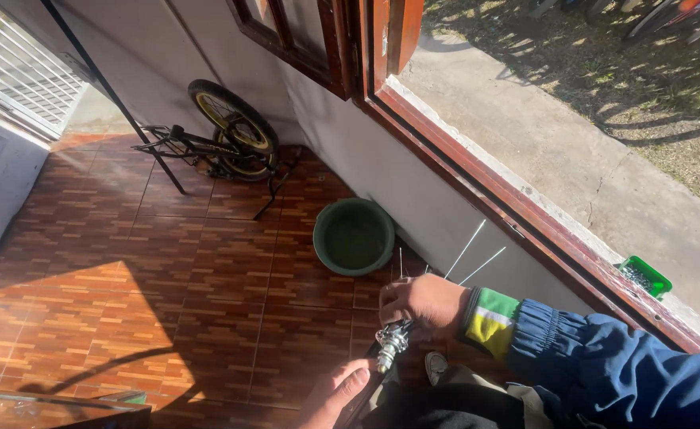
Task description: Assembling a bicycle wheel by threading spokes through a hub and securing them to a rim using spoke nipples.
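Right hand [423,303] closed round spokes [467,248] above hub [392,342]; left hand [335,392] lay open against hub's lower end. We judged few spokes fitted, most left. Hub sat over lap, above floor [167,278]. Green basin [354,236] by wall; small bicycle [223,139] at far corner.

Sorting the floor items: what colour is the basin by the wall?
Green, inside and out; the basin shows best in the head view.

Bright sunlight through the window [524,199] casts hard shadows across sharp floor tiles [167,278].
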